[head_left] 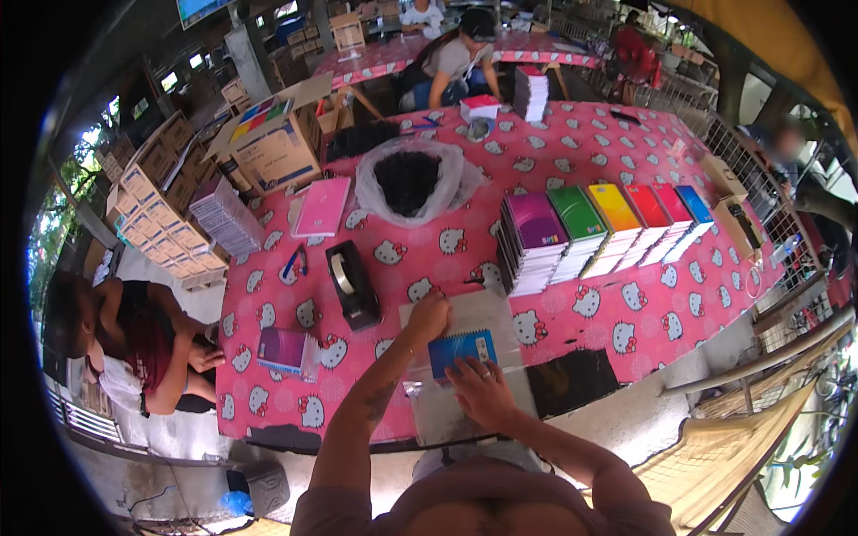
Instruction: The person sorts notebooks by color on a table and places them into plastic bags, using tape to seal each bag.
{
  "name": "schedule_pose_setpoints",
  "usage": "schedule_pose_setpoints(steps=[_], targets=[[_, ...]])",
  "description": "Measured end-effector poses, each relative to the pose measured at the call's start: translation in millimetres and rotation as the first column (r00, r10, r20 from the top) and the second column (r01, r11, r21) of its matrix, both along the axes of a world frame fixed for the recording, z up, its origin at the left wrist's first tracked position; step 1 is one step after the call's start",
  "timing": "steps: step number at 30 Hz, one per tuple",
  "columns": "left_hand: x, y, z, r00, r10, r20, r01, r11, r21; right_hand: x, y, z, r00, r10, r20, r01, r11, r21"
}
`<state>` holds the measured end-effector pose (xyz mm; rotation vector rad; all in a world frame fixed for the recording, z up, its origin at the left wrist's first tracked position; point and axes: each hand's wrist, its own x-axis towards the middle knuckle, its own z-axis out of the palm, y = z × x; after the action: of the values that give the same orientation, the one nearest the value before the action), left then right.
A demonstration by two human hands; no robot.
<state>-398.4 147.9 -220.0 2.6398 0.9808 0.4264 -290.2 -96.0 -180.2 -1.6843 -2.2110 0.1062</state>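
Note:
A blue spiral notebook [462, 350] lies before me on a translucent plastic sheet or bag [509, 326]. My right hand [483, 390] rests on the notebook's near edge, fingers stretched out over its cover. Just beyond the notebook's far left corner, my left hand [431, 316] is closed and pressed down at the plastic; what its fingers hold is hidden. A black tape dispenser [351, 286] stands to the left of that hand. Farther left lies a purple notebook [284, 348] partly in clear wrapping.
Stacks of coloured notebooks [617, 232] rise at the right. A plastic bag with black contents [407, 179] sits mid-table, near a pink notebook [322, 207]. Cardboard boxes [277, 147] stand at the left. One person [456, 62] works across the table; another person [147, 344] is at the left.

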Motion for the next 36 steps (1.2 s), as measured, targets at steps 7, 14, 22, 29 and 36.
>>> schedule_pose_setpoints(steps=[7, 14, 22, 29, 36], targets=[[11, -3, 11, 0.995, -0.099, 0.006, 0.093, 0.951, 0.293, 3, 1, -3, 1.0, -0.009, -0.005, 0.009, 0.999, 0.053], [12, -24, 29, 0.998, 0.026, -0.062, -0.017, 0.99, 0.142, 2, -3, -1, 1.0, 0.012, 0.012, -0.013, 0.992, 0.124], [-10, -75, 55, 0.969, -0.121, 0.217, 0.101, 0.989, 0.104, 5, 1, -7, 0.999, 0.027, 0.023, -0.031, 0.98, 0.198], [0, -152, 43, 0.965, 0.129, 0.226, -0.156, 0.982, 0.105, -6, 1, -36, 0.995, -0.019, 0.095, 0.001, 0.983, 0.185], [-17, -159, 47, 0.946, 0.219, 0.237, -0.156, 0.953, -0.26, -4, 0, -36, 0.987, 0.031, -0.159, -0.018, 0.996, 0.084]])
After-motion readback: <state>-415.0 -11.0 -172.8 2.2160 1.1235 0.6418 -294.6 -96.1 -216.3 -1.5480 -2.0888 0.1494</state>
